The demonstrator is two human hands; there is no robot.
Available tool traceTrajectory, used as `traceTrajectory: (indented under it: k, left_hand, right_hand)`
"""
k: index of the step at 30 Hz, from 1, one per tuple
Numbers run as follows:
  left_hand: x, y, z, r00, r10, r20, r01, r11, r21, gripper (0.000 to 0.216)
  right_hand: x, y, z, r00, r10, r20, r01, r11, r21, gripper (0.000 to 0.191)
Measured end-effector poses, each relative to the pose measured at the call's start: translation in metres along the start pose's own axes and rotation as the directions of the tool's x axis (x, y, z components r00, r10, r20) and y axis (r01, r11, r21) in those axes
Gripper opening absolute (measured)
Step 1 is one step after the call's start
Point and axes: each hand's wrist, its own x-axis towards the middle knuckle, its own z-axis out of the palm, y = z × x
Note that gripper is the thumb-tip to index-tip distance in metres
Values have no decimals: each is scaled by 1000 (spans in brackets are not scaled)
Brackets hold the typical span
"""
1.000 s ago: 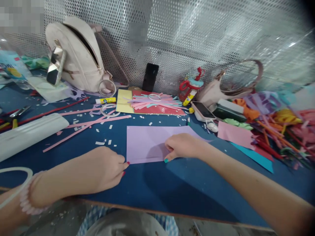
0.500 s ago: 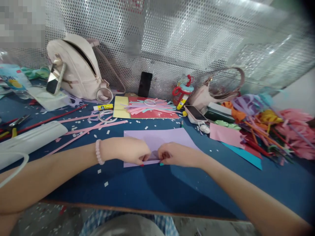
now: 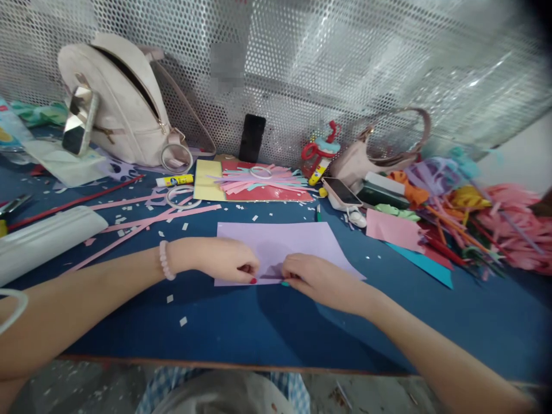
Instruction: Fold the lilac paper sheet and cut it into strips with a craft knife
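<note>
A lilac sheet of paper [image 3: 284, 241] lies flat on the blue table [image 3: 267, 328] in front of me. My left hand [image 3: 219, 260] rests on its near edge with curled fingers pinching the paper. My right hand [image 3: 314, 277] pinches the same near edge just to the right, the fingertips of both hands almost touching. A folded strip runs along that near edge between them.
A beige backpack [image 3: 121, 98] stands at the back left, a black phone [image 3: 252, 137] leans on the perforated metal wall. Red card with pink strips [image 3: 263, 187], a glue stick [image 3: 175, 180], tape rings, a white phone [image 3: 341, 192], and piles of coloured paper [image 3: 466, 213] at the right.
My left hand moved from the sheet's left corner to the middle of its near edge, meeting my right hand. Both now pinch the edge together.
</note>
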Motion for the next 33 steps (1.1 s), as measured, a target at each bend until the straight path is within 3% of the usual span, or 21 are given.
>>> traceTrajectory:
  k: [9,13,16,24,33]
  left_hand:
    - [-2,-17,9,985,146,-91,-131,980,150,16]
    - [0,-31,14,934,315,-166,-264,925,273,31]
    - [2,-34,16,899,411,-153,-341,875,343,35]
    - [3,-31,18,931,349,-111,-312,914,258,40]
    - [4,-32,18,955,296,-32,-277,922,271,42]
  right_hand:
    - [26,11,-14,981,7,193,-26,995,92,14]
    - [27,17,-13,973,-37,229,-8,982,191,14]
    - [21,19,-11,977,-32,212,-28,962,273,15]
    - [7,17,-5,989,66,131,-99,958,269,14]
    - [9,4,-12,981,110,161,-118,992,36,16]
